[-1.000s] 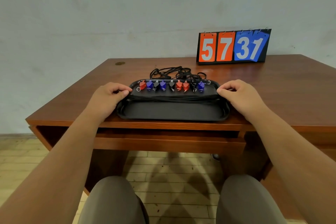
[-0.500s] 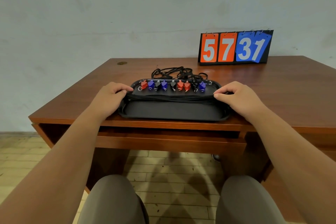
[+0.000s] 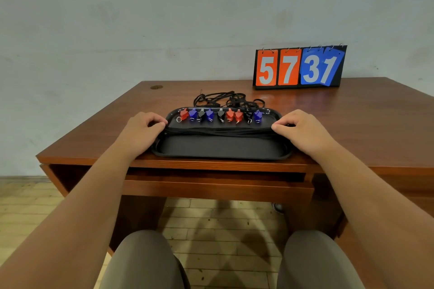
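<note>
A black oblong tray (image 3: 220,157) lies at the desk's front edge. Along its far side stands a row of several red, blue and black whistles (image 3: 219,115). A bundle of black cords (image 3: 218,131) stretches straight across the tray's middle from one hand to the other. My left hand (image 3: 141,131) is at the tray's left end, fingers curled on that end of the bundle. My right hand (image 3: 303,131) is at the right end, fingers and thumb curled on the other end. More cord lies tangled (image 3: 231,98) behind the tray.
The brown wooden desk (image 3: 352,122) stands against a pale wall. A flip scoreboard (image 3: 298,68) reading 5 7 3 1 stands at the back right. A cable hole (image 3: 156,87) sits at the back left. My knees and a tiled floor show below.
My right hand's fingertips have slid slightly inward along the cords. My left hand stays put, and the view has shifted a little.
</note>
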Tool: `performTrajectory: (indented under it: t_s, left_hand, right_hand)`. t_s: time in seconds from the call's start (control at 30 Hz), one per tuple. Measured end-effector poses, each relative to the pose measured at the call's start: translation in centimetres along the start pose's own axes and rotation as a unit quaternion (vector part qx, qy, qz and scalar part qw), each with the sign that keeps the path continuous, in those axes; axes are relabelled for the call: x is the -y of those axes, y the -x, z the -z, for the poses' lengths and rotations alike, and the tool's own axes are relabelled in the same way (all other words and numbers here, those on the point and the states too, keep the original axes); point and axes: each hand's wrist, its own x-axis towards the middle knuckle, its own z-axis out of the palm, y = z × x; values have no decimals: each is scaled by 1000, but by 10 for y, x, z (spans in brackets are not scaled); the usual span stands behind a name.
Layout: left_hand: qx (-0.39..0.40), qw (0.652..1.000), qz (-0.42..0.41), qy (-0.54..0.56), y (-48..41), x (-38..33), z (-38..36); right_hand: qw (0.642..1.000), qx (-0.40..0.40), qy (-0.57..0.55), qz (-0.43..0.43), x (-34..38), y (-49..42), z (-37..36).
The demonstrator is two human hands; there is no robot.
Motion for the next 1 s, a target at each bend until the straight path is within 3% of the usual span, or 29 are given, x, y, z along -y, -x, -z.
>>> performTrajectory:
  t_s: [0.23, 0.4, 0.47, 0.83, 1.0]
  left_hand:
    - [-6, 1000, 17, 7, -3, 2, -4]
    - [-62, 990, 76, 102, -7, 0, 3]
    - [-72, 991, 77, 85, -7, -6, 5]
    - [0, 999, -33, -30, -41, -76, -11]
    - [91, 990, -81, -65, -60, -108, -33]
  right_hand:
    - [1000, -4, -3, -6, 0, 1, -1]
    - [997, -31, -46, -46, 0, 0, -3]
    - [994, -32, -76, -70, 1, -3, -1]
    - [989, -11, -98, -113, 4, -38, 10]
    - [989, -2, -101, -105, 2, -60, 12]
